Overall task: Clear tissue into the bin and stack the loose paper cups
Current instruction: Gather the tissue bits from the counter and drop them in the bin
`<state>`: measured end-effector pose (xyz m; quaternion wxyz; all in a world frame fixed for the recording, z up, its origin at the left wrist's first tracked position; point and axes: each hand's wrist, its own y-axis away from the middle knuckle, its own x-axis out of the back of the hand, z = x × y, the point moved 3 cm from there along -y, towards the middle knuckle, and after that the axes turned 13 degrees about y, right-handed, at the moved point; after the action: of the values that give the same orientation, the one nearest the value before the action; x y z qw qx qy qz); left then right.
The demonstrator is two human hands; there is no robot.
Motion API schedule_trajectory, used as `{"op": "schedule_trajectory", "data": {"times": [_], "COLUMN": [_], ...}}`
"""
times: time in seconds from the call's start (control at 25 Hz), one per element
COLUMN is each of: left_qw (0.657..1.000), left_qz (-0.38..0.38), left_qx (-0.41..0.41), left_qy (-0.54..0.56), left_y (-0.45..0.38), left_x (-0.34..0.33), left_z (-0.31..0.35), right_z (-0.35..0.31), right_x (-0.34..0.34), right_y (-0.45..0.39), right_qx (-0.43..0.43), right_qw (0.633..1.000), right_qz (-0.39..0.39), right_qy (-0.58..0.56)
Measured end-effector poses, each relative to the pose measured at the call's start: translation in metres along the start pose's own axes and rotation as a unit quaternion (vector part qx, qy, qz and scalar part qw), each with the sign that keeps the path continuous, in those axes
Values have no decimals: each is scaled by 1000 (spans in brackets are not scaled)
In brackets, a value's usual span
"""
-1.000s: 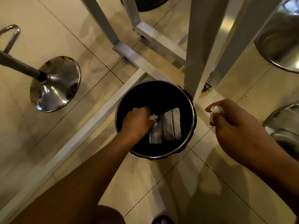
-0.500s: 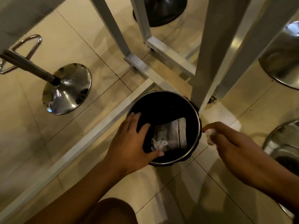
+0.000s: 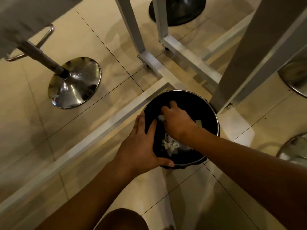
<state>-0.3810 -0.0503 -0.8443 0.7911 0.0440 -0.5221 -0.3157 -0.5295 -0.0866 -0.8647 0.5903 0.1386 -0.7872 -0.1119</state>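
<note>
A round black bin (image 3: 211, 112) with a metal rim stands on the tiled floor beside a table leg. My left hand (image 3: 141, 145) rests spread on the bin's near left rim, holding nothing. My right hand (image 3: 177, 121) reaches over the bin's opening, fingers closed on a small white tissue (image 3: 160, 117). Crumpled white tissue (image 3: 169, 144) and a paper packet lie at the bottom of the bin. No paper cups are in view.
Grey metal table legs (image 3: 245, 63) and floor rails (image 3: 187, 58) stand behind the bin. A chrome stool base (image 3: 74, 83) sits at the left, more stool bases at the right edge (image 3: 295, 78) and a dark base (image 3: 181, 10) at the top.
My right hand moved left from beside the bin to over its opening, still holding tissue. My left hand dropped its tissue into the bin and opened onto the rim.
</note>
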Motion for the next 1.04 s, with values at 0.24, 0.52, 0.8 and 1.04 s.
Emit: {"op": "schedule_trajectory", "data": {"times": [0.24, 0.52, 0.8, 1.04], "left_qw": [997, 951, 968, 987], "left_qz": [-28, -43, -87, -66], "left_qx": [9, 71, 46, 4], "left_qy": [-68, -298, -232, -144], "left_y": [-1, 41, 154, 244], "left_x": [-4, 21, 100, 213], "left_z": [-1, 75, 183, 304], "right_z": [-5, 19, 28, -6], "right_x": [-28, 55, 171, 308], "right_y": [26, 128, 282, 409], "right_qx": [31, 2, -182, -234], "right_qw": [966, 993, 982, 972], "right_qz": [-152, -67, 53, 21], "right_qy": [206, 99, 18, 13]}}
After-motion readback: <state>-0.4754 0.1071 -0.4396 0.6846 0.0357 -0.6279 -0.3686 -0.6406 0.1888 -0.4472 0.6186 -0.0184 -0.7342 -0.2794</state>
